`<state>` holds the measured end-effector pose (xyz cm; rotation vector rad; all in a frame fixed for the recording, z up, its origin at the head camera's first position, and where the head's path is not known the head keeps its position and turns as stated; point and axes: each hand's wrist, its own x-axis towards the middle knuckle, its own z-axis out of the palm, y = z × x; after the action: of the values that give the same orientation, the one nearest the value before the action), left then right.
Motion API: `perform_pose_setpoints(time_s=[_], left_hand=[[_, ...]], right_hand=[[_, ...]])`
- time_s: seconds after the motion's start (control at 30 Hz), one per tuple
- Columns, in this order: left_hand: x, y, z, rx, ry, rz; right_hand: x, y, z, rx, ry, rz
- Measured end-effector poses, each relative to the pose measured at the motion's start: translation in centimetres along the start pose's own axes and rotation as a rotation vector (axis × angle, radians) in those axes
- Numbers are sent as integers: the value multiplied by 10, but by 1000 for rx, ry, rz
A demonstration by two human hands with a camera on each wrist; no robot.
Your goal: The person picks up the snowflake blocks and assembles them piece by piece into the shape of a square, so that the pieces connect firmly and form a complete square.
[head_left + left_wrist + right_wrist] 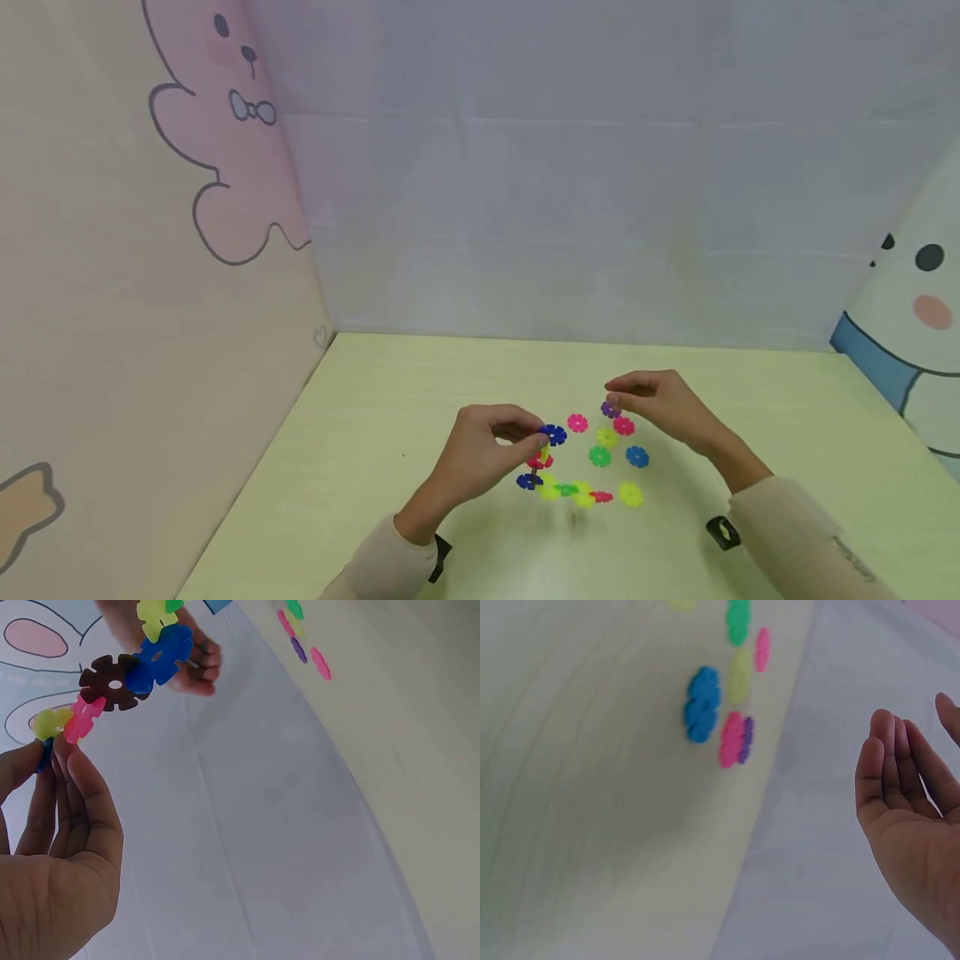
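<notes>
My left hand pinches the end of a chain of interlocking plastic snowflake discs, at a blue disc joined to a yellow one. From there the chain runs through a pink disc, a brown disc and a second blue disc. In the head view its far part curves right, through a green disc to a pink end disc. My right hand hovers over a loose purple disc; the right wrist view shows its fingers slightly bent and holding nothing.
Loose discs lie on the pale table: pink, another pink, yellow, green, blue and a nearer yellow. Cloth walls with cartoon animals enclose the table's back and sides.
</notes>
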<state>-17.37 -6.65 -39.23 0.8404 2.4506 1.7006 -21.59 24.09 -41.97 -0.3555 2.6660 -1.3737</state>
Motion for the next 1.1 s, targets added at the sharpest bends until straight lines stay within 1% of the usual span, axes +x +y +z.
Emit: perform_pose_setpoints(time_s=[0.1, 0.23, 0.47, 0.6, 0.73, 0.83, 0.93, 1.03, 1.1], left_hand=[[-3, -1, -7, -21, 25, -31], [-6, -1, -12, -41, 48, -54], [-8, -1, -16, -70, 72, -62], [-8, 1, -18, -68, 76, -54], [-9, 2, -18, -75, 75, -55], [-9, 3, -18, -83, 71, -60], [-8, 3, -17, -80, 77, -65], [-7, 2, -16, -75, 84, -71], [-6, 1, -15, -79, 84, -78]], right_hand=[[19, 21, 8, -70, -26, 29], [37, 33, 23, -163, -73, 44], [47, 29, 44, -411, -139, 10], [48, 25, 49, -459, -141, 19], [45, 20, 50, -453, -126, 33], [43, 18, 49, -428, -107, 50], [40, 19, 46, -391, -88, 26], [33, 17, 40, -322, -66, -16], [25, 13, 36, -237, -45, -19]])
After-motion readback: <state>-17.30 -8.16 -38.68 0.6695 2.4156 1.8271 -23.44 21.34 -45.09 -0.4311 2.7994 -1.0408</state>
